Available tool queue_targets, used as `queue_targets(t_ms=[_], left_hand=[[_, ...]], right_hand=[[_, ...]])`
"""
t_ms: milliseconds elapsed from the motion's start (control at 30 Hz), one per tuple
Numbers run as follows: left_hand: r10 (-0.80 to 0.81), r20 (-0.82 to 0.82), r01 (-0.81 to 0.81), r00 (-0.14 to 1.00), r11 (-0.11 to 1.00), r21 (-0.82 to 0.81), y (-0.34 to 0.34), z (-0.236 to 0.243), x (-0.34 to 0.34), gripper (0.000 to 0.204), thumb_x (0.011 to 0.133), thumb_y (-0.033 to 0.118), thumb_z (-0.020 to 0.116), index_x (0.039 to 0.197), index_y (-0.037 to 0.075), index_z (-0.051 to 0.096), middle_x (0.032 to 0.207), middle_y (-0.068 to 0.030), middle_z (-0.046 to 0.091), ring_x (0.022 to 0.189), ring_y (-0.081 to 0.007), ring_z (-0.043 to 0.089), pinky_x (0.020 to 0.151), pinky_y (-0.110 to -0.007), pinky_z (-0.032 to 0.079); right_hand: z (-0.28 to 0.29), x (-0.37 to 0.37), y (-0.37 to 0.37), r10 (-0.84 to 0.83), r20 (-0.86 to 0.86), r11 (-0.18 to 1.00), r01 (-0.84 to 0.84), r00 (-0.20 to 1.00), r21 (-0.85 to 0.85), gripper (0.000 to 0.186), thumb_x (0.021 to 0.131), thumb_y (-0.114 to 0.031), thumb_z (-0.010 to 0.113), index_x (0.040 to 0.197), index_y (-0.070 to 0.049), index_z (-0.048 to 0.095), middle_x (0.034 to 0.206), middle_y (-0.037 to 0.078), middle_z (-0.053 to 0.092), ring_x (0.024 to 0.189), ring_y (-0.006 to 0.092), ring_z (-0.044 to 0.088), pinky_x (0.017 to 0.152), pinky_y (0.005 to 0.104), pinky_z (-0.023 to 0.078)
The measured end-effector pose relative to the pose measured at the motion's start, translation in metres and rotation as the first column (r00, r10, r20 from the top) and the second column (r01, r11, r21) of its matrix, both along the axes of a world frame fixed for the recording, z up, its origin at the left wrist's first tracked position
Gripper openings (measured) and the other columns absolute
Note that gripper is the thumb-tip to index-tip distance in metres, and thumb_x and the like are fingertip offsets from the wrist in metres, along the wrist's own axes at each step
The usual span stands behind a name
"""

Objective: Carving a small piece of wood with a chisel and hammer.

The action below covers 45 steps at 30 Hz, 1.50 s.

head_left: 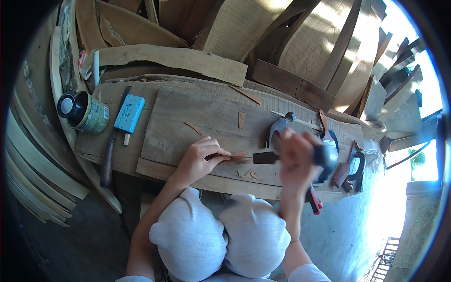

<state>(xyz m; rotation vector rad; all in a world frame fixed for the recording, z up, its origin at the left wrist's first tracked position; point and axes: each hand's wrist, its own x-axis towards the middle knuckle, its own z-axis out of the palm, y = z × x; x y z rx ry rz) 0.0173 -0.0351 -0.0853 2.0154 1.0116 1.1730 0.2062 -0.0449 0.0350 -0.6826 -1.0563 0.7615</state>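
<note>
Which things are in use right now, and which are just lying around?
In use: left hand pinning a thin wood sliver; right hand gripping a dark-handled blade; the plank beneath.

Lying about: tin can, blue block, hammer, brush, red-handled pliers.

Rough plank bench [188, 113]: tin [91, 113], blue block [129, 113], chisel [109, 150], shavings [246, 173].

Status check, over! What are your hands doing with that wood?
Left hand pinching a thin wood sliver on the plank. Right hand, blurred, gripping a dark-headed tool beside it. Shavings and hammer nearby.
</note>
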Motion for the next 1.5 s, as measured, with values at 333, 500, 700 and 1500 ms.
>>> queue_targets(t_ms=[333,500,700,1500], left_hand=[[0.014,-0.006,-0.014,1.000,1.000,0.023,0.000,-0.003,0.001,0.013,0.070,0.002,0.071,0.083,0.004,0.069,0.072,-0.0048,0.060,0.069,-0.0203,0.054,0.064,-0.030,0.046],[0.029,-0.015,-0.028,0.999,0.999,0.034,-0.001,-0.003,0.001,0.013,0.071,0.004,0.072,0.083,0.004,0.069,0.071,-0.0047,0.059,0.068,-0.0198,0.054,0.064,-0.030,0.046],[0.012,0.005,-0.013,1.000,0.998,0.062,-0.002,-0.001,0.001,0.013,0.071,0.005,0.072,0.084,0.005,0.069,0.073,-0.0037,0.058,0.070,-0.0194,0.054,0.064,-0.030,0.046],[0.003,0.013,-0.004,1.000,0.997,0.071,-0.003,-0.005,-0.001,0.014,0.070,0.003,0.071,0.084,0.005,0.069,0.072,-0.0041,0.056,0.069,-0.0199,0.053,0.063,-0.031,0.046]], right_hand=[[0.010,0.014,-0.004,0.118,0.040,0.985,-0.122,0.992,0.120,0.035,0.081,-0.006,0.055,0.052,-0.008,0.036,0.046,-0.001,0.037,0.039,0.0075,0.031,0.050,0.0247,0.031],[-0.019,-0.003,0.001,0.053,0.264,0.995,-0.028,0.963,-0.096,0.036,0.081,-0.008,0.057,0.052,-0.003,0.037,0.045,-0.001,0.036,0.039,0.0065,0.034,0.041,0.0220,0.026],[0.030,0.007,-0.010,-0.009,0.174,0.991,-0.015,0.985,0.133,0.033,0.083,-0.006,0.044,0.054,-0.013,0.029,0.044,-0.004,0.022,0.034,0.0075,0.019,0.057,0.0320,0.034],[0.024,0.001,-0.001,0.118,0.031,0.993,-0.118,0.993,0.008,0.033,0.081,-0.008,0.048,0.054,-0.012,0.031,0.042,-0.003,0.026,0.035,0.0059,0.020,0.051,0.0273,0.031]])
